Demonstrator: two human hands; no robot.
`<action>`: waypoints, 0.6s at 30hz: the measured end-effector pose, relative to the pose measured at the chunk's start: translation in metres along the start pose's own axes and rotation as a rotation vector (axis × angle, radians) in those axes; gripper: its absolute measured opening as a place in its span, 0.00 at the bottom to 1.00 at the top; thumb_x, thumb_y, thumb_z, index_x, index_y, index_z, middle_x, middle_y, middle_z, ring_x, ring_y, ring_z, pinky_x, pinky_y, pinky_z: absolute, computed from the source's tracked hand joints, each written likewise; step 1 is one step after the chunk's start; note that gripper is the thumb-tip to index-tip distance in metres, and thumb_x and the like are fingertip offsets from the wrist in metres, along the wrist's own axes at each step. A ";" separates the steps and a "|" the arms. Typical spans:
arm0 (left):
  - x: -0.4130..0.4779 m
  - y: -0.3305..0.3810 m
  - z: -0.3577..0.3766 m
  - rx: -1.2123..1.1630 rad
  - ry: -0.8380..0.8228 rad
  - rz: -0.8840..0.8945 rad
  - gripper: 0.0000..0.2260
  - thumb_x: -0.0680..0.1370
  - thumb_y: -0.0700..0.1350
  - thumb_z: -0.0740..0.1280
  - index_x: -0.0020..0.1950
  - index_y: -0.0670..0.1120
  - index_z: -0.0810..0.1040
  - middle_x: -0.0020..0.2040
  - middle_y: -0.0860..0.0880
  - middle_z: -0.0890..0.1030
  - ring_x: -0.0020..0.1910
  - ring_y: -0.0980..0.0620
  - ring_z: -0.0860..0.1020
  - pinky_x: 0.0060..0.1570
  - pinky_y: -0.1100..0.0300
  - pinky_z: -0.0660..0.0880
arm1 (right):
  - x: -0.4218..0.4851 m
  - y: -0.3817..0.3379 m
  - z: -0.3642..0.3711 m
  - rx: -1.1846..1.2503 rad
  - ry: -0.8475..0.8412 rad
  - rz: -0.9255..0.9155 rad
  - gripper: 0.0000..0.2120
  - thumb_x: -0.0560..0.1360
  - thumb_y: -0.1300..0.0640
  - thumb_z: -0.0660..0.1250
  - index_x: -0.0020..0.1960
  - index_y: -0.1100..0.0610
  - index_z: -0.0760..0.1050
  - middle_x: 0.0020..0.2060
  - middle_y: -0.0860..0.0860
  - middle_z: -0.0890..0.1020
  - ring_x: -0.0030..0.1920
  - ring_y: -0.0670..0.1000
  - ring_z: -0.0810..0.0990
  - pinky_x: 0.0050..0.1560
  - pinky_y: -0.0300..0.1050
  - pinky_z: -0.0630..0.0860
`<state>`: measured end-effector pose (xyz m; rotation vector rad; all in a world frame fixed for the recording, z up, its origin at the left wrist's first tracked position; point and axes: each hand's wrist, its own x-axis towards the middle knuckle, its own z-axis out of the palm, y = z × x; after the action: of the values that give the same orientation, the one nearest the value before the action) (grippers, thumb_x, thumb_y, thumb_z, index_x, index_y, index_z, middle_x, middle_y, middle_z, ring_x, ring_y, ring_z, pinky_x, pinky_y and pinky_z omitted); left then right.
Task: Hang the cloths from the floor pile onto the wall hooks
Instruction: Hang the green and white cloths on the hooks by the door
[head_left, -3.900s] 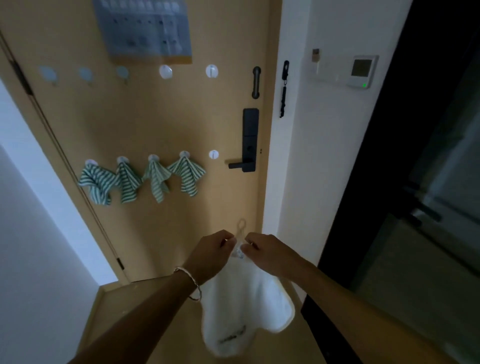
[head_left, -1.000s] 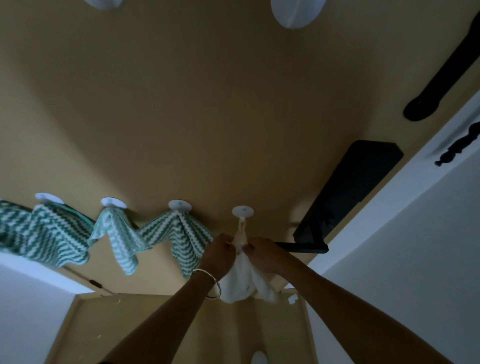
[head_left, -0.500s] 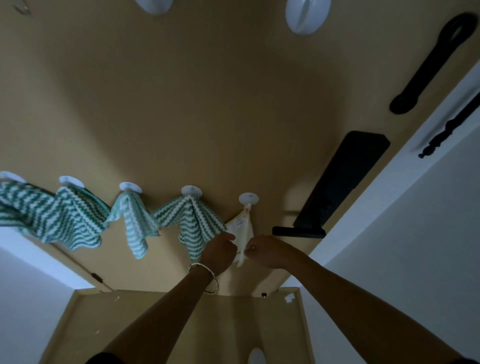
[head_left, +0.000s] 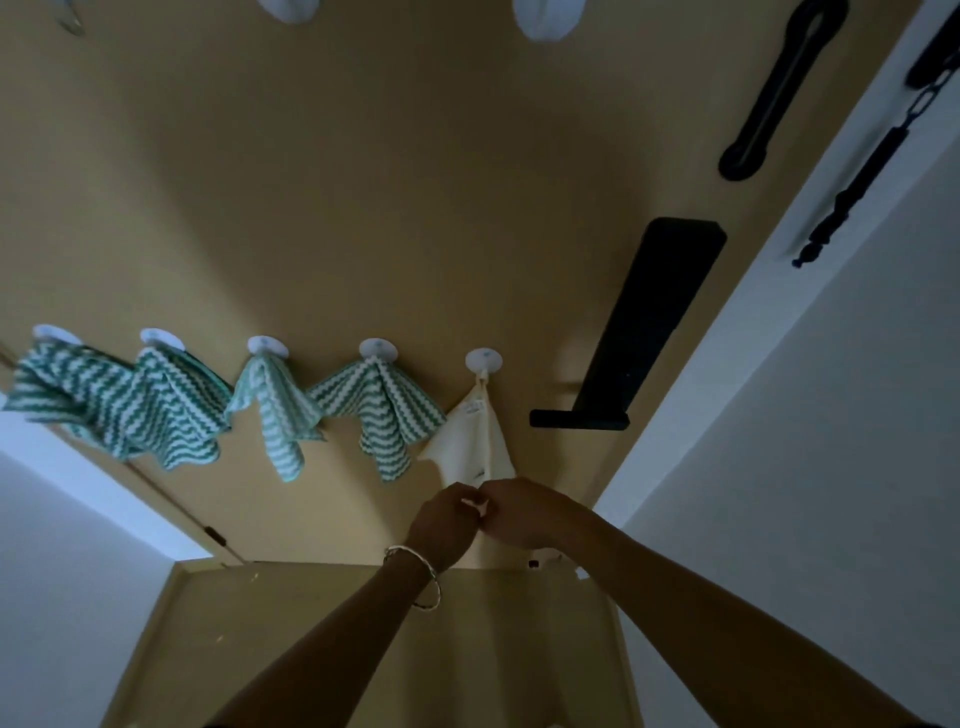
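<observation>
A white cloth (head_left: 475, 441) hangs by its small loop from the rightmost white hook (head_left: 483, 360) of the lower row on the tan door. Just below it my left hand (head_left: 447, 525) and my right hand (head_left: 519, 512) meet with curled fingers. A white bit of the cloth's lower edge shows pinched between them. Several green-and-white striped cloths (head_left: 379, 410) hang from the hooks to the left. The floor pile is out of view.
A black lock panel (head_left: 654, 312) with its lever handle (head_left: 579, 419) sits right of the white cloth. Bare white hooks (head_left: 545, 21) show at the top edge. A white wall (head_left: 805, 415) stands at the right, tan floor (head_left: 363, 623) below.
The white cloth went from my hands onto the fifth hook and now hangs from it. My hands have slid down from the loop to the cloth's lower edge.
</observation>
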<state>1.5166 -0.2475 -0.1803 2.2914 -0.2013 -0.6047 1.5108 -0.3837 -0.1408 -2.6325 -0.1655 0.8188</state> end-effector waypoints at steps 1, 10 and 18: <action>-0.002 0.002 0.001 0.023 -0.004 0.010 0.12 0.76 0.35 0.60 0.55 0.42 0.80 0.61 0.47 0.77 0.54 0.50 0.78 0.50 0.72 0.67 | -0.002 0.002 0.000 0.007 0.005 -0.014 0.18 0.79 0.54 0.59 0.67 0.57 0.69 0.61 0.57 0.77 0.57 0.57 0.77 0.55 0.51 0.74; -0.048 0.049 0.045 -0.044 0.178 -0.113 0.14 0.78 0.39 0.60 0.63 0.46 0.73 0.54 0.43 0.81 0.51 0.45 0.79 0.44 0.65 0.69 | -0.032 0.039 0.000 0.066 0.019 -0.165 0.15 0.79 0.57 0.58 0.64 0.57 0.73 0.59 0.55 0.78 0.55 0.54 0.77 0.51 0.47 0.73; -0.123 0.053 0.105 0.024 0.248 -0.271 0.17 0.79 0.42 0.60 0.68 0.46 0.69 0.55 0.43 0.81 0.52 0.47 0.79 0.40 0.68 0.64 | -0.064 0.064 0.045 0.059 -0.168 -0.295 0.17 0.78 0.56 0.60 0.66 0.56 0.72 0.64 0.55 0.76 0.62 0.55 0.75 0.52 0.41 0.68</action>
<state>1.3604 -0.3124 -0.1624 2.4111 0.2257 -0.4462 1.4320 -0.4424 -0.1664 -2.4047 -0.5508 0.9227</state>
